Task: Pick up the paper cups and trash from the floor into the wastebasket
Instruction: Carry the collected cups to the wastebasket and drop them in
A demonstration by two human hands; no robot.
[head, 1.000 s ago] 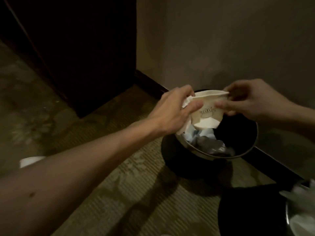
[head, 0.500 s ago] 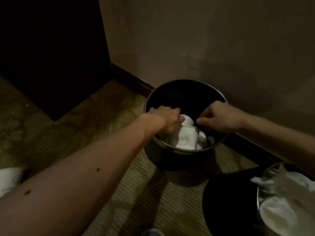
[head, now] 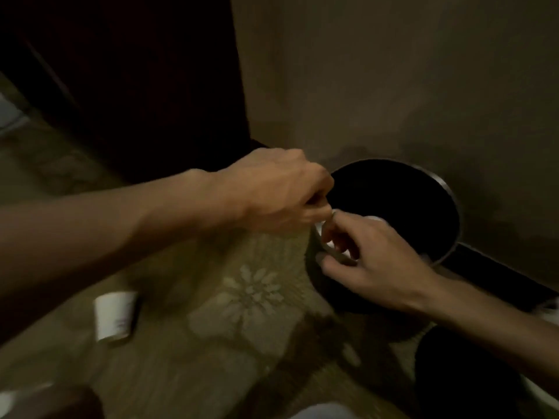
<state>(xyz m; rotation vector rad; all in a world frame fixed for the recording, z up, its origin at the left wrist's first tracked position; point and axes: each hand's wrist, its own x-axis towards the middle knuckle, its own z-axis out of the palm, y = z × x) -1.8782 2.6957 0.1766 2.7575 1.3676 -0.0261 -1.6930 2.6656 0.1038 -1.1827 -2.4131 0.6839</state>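
The black round wastebasket (head: pixel 447 189) stands against the wall. White paper trash (head: pixel 372 219) lies inside it, partly hidden by my right hand. My left hand (head: pixel 278 189) hovers at the basket's left rim with its fingers curled in and nothing visible in it. My right hand (head: pixel 372 255) is over the near rim, fingers spread, with nothing gripped. A white paper cup (head: pixel 113 316) lies on its side on the carpet to the left, well apart from both hands.
A second dark bin (head: pixel 453 376) with white contents (head: pixel 541 394) stands at the bottom right. Dark furniture (head: pixel 136 86) fills the upper left. White scraps show at the bottom left (head: pixel 9 399) and bottom middle (head: pixel 320 411) of the floral carpet.
Both hands have come up out of the basket and left the cup and paper inside. The view has swung left, showing more carpet and the cup lying on it.
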